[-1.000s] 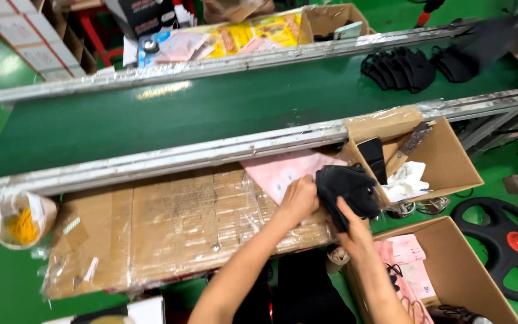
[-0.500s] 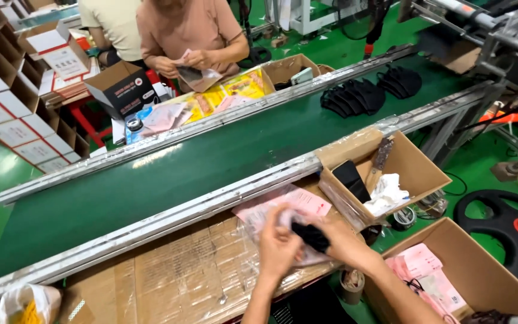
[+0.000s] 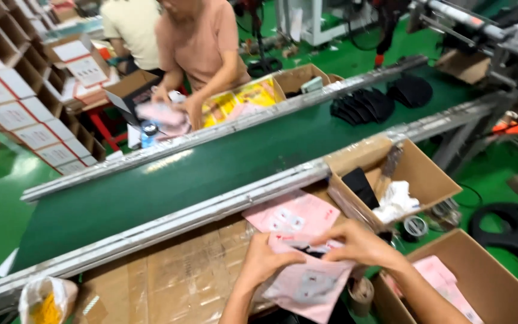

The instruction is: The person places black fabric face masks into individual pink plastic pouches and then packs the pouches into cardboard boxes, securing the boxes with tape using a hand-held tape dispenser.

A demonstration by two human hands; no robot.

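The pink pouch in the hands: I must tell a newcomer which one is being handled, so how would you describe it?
Start at the long green conveyor belt and come down to the cardboard-covered bench on its near side. There the left hand and right hand hold a pink pouch with something black at its mouth. The other pink pouch lies flat and untouched beside the belt.

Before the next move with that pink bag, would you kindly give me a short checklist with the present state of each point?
1. Both hands on the pink bag: ok; left hand and right hand pinch its upper edge.
2. Dark item inside the bag: cannot tell; only a dark strip shows at the mouth.
3. Bag mouth closed: not ok; it looks open between the hands.
4. Spare pink bag within reach: ok; it lies flat on the cardboard-covered bench.
5. Green conveyor belt free just ahead: ok; black items lie further right.
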